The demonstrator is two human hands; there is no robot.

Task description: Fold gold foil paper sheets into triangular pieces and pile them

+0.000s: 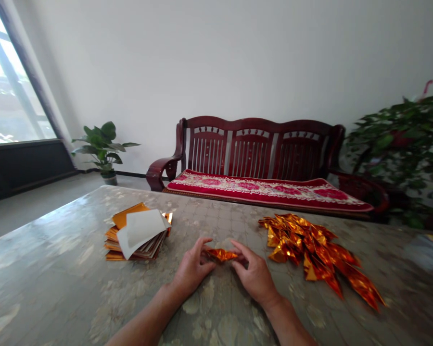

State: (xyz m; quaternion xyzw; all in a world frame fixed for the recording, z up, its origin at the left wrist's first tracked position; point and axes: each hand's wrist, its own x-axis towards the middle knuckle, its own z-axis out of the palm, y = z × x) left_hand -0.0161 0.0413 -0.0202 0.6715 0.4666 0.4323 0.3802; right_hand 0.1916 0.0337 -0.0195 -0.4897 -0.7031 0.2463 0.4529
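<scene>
Between my hands is a small piece of folded gold foil paper (222, 254), boat-like in shape with pointed ends. My left hand (192, 265) pinches its left end between thumb and fingers. At the other end, my right hand (253, 271) has its thumb and fingers closed on the tip. To the left lies an uneven stack of foil paper sheets (139, 235), some gold side up and some white side up. A heap of folded gold foil pieces (306, 245) spreads over the table on the right.
The table (57, 274) has a glossy, flower-patterned cover. Behind it stands a dark red wooden bench (252, 149) with a red floral cushion (252, 187). Potted plants (103, 144) stand beyond the table at both sides. A clear plastic bag (427, 252) lies near the right edge.
</scene>
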